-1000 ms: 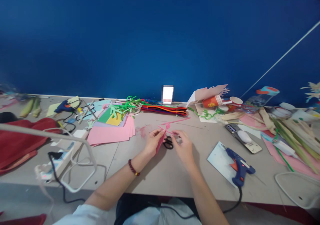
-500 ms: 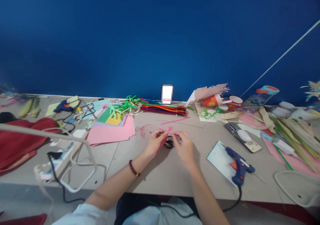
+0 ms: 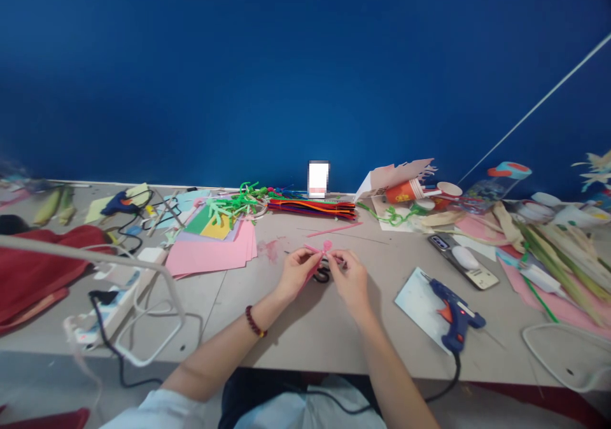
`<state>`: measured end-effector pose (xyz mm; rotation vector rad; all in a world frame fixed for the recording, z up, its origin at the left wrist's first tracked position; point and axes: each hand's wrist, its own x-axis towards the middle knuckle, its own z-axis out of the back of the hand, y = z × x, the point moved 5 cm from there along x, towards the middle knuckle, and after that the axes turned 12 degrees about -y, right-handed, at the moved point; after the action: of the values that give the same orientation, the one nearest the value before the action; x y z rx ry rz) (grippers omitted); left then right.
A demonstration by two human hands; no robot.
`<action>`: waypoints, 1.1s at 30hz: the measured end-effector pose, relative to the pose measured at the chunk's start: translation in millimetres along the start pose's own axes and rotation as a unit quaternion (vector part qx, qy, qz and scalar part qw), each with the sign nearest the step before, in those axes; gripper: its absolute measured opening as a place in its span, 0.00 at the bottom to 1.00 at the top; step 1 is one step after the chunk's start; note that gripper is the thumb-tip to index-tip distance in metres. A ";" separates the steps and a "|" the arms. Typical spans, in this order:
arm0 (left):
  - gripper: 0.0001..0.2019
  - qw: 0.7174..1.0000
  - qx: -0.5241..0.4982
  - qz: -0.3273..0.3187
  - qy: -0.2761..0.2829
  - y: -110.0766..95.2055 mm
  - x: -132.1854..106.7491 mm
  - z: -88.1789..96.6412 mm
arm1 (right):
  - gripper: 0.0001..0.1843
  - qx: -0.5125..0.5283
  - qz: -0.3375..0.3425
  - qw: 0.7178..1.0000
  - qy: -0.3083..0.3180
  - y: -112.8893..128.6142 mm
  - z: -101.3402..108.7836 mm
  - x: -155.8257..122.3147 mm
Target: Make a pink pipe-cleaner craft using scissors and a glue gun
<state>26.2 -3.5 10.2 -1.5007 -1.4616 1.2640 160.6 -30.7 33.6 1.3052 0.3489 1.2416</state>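
Over the middle of the table, my left hand and my right hand meet, both pinching a pink pipe cleaner. Its top is bent into a small loop that sticks up between my fingertips; the lower part is partly hidden by my fingers. Scissors with black handles lie on the table just below my fingertips, their blades mostly covered by my left hand. Beyond my hands lies a loose pink pipe cleaner, with a thin dark wire near it.
A bundle of coloured pipe cleaners lies at the back, before a bright phone screen. Pink paper sheets are on the left, near a power strip. To the right, a blue glue gun rests beside a phone.
The pink loop between my fingertips has shifted slightly to the right and looks a little more upright. Both hands keep their pinch in nearly the same place.
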 end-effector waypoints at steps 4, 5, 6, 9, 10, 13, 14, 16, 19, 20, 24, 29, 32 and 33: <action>0.12 1.000 -0.005 0.005 0.001 -0.8 -0.2 -0.6 | 0.10 0.003 -0.007 1.000 -0.006 0.4 0.9 0.3; 0.13 1.000 -0.005 0.011 0.001 -1.1 -0.6 -0.7 | 0.10 0.005 -0.008 1.000 -0.007 0.7 1.2 0.4; 0.13 1.000 -0.003 0.017 0.000 -1.2 -0.9 -0.6 | 0.10 0.006 -0.009 1.000 -0.008 1.1 1.6 0.5; 0.13 0.999 0.000 0.036 -0.004 -0.6 -1.0 0.5 | 0.10 0.009 -0.010 1.000 -0.006 2.5 2.1 0.7; 0.12 0.999 -0.003 0.041 -0.005 0.0 -0.7 0.9 | 0.09 0.011 -0.010 1.000 -0.003 3.1 2.0 0.6; 0.12 0.998 -0.018 0.054 -0.004 2.8 0.8 1.7 | 0.10 0.020 -0.007 1.000 0.005 5.1 1.0 0.5; 0.12 0.998 -0.023 0.059 -0.004 3.8 1.1 1.8 | 0.09 0.023 -0.008 1.000 0.005 5.7 0.8 0.4; 0.13 0.997 -0.030 0.065 -0.004 5.1 1.6 1.8 | 0.09 0.031 -0.009 0.999 0.002 6.5 0.7 0.5; 0.13 0.997 -0.034 0.068 -0.011 5.1 2.3 2.1 | 0.09 0.063 -0.026 0.998 -0.008 4.9 1.7 0.8; 0.13 0.997 -0.033 0.067 -0.019 4.8 2.7 2.8 | 0.10 0.081 -0.041 0.996 -0.014 3.1 2.7 1.2; 0.14 0.997 -0.018 0.059 -0.048 3.4 4.7 5.9 | 0.14 0.132 -0.120 0.983 -0.048 -9.0 8.5 2.9; 0.14 0.997 -0.010 0.048 -0.053 3.0 5.8 6.9 | 0.14 0.129 -0.139 0.980 -0.058 -14.7 9.6 4.2; 0.14 0.997 -0.009 0.047 -0.056 2.7 5.5 7.2 | 0.12 0.119 -0.143 0.982 -0.042 -14.0 5.6 3.2; 0.14 0.997 -0.008 0.046 -0.055 2.4 5.2 7.1 | 0.12 0.114 -0.140 0.983 -0.033 -12.9 4.0 2.8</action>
<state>19.7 0.2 4.9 -1.5458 -1.4910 1.4132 171.1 -27.8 25.1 1.4326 0.6193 0.9390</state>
